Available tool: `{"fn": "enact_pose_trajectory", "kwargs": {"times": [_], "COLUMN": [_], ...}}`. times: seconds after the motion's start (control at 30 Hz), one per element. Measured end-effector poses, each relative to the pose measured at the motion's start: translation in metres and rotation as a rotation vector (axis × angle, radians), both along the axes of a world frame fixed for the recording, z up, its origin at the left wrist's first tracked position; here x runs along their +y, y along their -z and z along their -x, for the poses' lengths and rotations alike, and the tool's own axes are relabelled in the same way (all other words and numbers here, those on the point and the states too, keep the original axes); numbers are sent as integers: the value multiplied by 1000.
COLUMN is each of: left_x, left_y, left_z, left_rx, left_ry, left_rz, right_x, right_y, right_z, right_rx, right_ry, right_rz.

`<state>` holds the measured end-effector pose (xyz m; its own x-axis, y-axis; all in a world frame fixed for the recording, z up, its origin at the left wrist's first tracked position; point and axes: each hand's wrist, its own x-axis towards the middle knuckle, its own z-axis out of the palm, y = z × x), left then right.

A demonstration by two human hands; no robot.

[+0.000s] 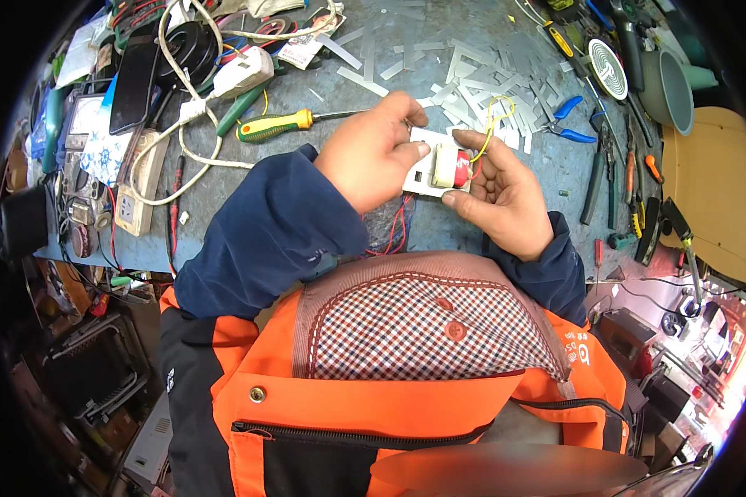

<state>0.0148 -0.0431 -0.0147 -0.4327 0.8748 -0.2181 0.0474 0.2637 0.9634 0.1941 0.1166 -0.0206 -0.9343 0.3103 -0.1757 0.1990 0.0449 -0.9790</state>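
Note:
Both my hands hold a small transformer [451, 168] just above the bench, near its front edge. Its wound coil is wrapped in red and cream and sits against flat pale plates that have a dark rectangular opening. My left hand [365, 156] is closed on its left side, with the thumb pressed on the top left corner. From the right, my right hand [507, 195] grips it between thumb and fingers. A yellow wire [496, 124] loops up from the coil, and thin red wires [399, 225] hang below. Thin metal strips [481, 91] lie scattered beyond my hands.
A yellow-green screwdriver [275, 127] lies left of my hands. Farther left are a white cable with a plug [244, 72], a black phone [134, 87] and a power strip [134, 190]. On the right are blue-handled pliers [574, 134], more pliers [597, 182] and a grey-green cup [668, 91].

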Motion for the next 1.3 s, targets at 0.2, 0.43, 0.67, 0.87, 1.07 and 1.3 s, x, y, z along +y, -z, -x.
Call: {"fn": "enact_pose_trajectory", "kwargs": {"times": [0.2, 0.43, 0.67, 0.87, 1.07, 1.3], "left_x": [-2, -9, 2, 14, 7, 9], "left_y": [-7, -6, -27, -36, -26, -24], "left_z": [-1, 11, 0, 1, 4, 3], "left_rx": [421, -99, 299, 845, 529, 466], "left_ry": [132, 306, 239, 245, 278, 291], "left_rz": [-26, 26, 105, -165, -66, -26], "right_x": [3, 3, 8, 109, 204, 190], "right_y": [-7, -32, -30, -54, 9, -41], "right_z": [-6, -2, -4, 21, 85, 74], "right_rx": [-33, -140, 0, -129, 88, -27], "right_ry": [-79, -215, -230, 65, -89, 9], "right_rz": [-153, -342, -432, -848, -1360, -1079]}}
